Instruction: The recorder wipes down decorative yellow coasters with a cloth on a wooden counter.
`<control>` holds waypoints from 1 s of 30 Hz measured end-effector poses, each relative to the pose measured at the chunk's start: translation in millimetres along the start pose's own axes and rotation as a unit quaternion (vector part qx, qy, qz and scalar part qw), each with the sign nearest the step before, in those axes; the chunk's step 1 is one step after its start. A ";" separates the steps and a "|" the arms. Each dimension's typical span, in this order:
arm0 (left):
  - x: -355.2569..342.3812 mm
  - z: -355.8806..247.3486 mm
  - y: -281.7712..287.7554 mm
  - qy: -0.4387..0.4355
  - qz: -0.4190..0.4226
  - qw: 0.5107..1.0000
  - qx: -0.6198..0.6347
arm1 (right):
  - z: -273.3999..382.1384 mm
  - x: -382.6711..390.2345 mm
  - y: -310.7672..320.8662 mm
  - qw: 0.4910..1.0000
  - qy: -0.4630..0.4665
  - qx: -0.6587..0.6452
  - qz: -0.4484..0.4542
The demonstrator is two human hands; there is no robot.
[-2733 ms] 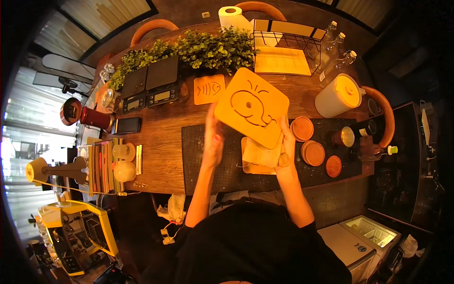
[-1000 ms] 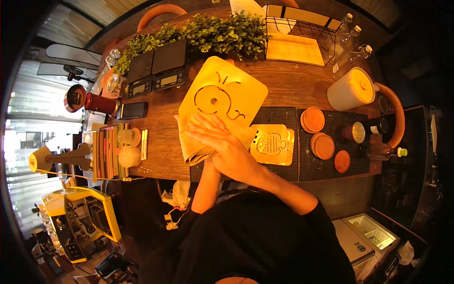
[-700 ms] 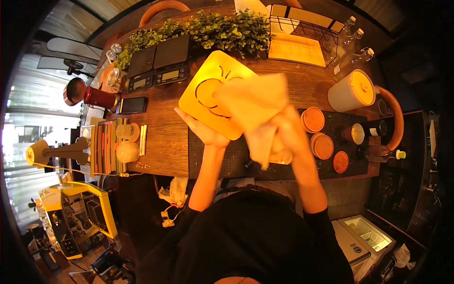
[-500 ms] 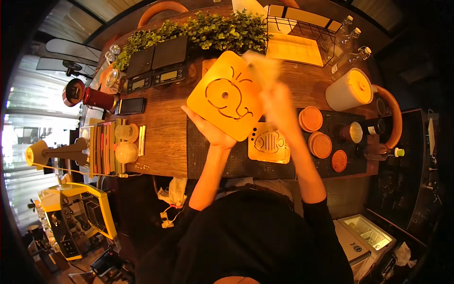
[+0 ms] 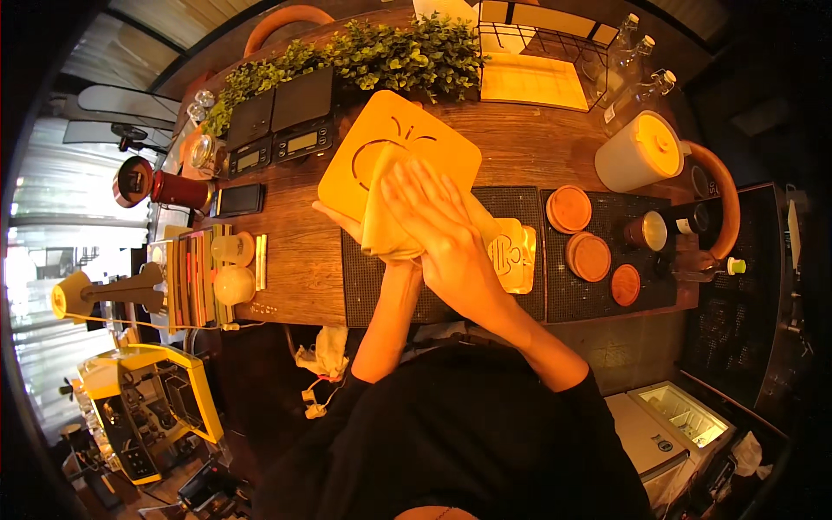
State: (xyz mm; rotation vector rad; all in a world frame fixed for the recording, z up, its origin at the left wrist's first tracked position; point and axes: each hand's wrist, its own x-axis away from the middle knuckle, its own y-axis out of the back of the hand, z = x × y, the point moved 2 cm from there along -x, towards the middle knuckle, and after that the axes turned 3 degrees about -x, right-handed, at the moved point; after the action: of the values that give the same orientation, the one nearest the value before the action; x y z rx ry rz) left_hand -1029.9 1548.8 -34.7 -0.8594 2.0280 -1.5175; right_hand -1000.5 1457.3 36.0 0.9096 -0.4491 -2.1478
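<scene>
Head view, one frame. The yellow square board (image 5: 394, 160), with rounded corners and a cut-out face pattern, is held tilted above the wooden counter (image 5: 303, 251), just left of centre, its far corner pointing to 12 o'clock toward the row of green plants (image 5: 364, 56). The left hand (image 5: 342, 224) is under the board's lower-left edge, at about 8 o'clock of the board; only the fingers curled around the edge show, grasping the board. The right hand (image 5: 433, 221) lies flat on top, fingers spread and extended toward 11 o'clock, pressing a pale cloth (image 5: 386, 212) against the board's face; the cloth is pinned under the palm rather than clenched, and a fold of it hangs off the lower edge. Below the board a black mat (image 5: 520, 303) covers the counter. A smaller yellow tile (image 5: 511, 256) with a line pattern rests on the mat, just beside the right wrist at 3 o'clock of it. Further toward 3 o'clock, three round orange-brown lids (image 5: 591, 256) lie on a second mat section, well apart from the hands. A white lidded container (image 5: 640, 152) stands at 2 o'clock of the board. At 10 o'clock of the board two dark scales (image 5: 282, 126) sit side by side, a black phone (image 5: 238, 199) lies below them, and a red cylinder (image 5: 178, 189) lies on its side further left. A wire rack (image 5: 537, 39) stands at 1 o'clock, against the far edge.
</scene>
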 end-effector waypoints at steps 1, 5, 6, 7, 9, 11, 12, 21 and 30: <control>3.3 -0.8 6.6 -0.034 -0.019 0.995 -0.089 | 1.0 2.0 0.6 1.000 0.005 -0.001 0.021; 31.8 -0.7 34.1 -0.171 -0.086 0.885 -0.425 | 10.1 7.8 8.3 0.995 0.066 -0.042 0.056; 40.8 0.5 43.3 -0.203 -0.102 0.835 -0.501 | 10.8 7.8 9.9 0.995 0.068 -0.044 0.056; 39.0 -0.4 23.6 -0.196 -0.100 0.837 -0.501 | 6.6 11.0 12.8 0.994 0.065 -0.051 0.067; 34.2 -9.1 -8.8 -0.143 -0.085 0.905 -0.393 | 4.2 13.5 15.5 0.990 0.072 -0.076 0.091; 28.0 -15.2 -30.7 -0.088 -0.069 0.955 -0.273 | 5.1 18.1 19.3 0.986 0.069 -0.101 0.111; 25.4 -20.5 -40.3 -0.065 -0.061 0.973 -0.213 | 9.9 19.9 21.2 0.980 0.073 -0.129 0.134; -0.9 -37.0 -30.0 -0.028 0.098 0.989 0.110 | -0.7 39.9 54.5 0.790 -0.255 -0.554 0.061; -4.0 -26.1 -31.5 -0.018 0.079 0.995 0.061 | -49.1 2.8 31.3 0.966 -0.153 -0.178 -0.105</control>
State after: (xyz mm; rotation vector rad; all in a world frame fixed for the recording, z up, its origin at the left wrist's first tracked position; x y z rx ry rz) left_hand -1038.6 1563.0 2.9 -0.6579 1.9066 -1.5089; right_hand -950.4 1433.1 18.5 0.4412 -0.1053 -2.4711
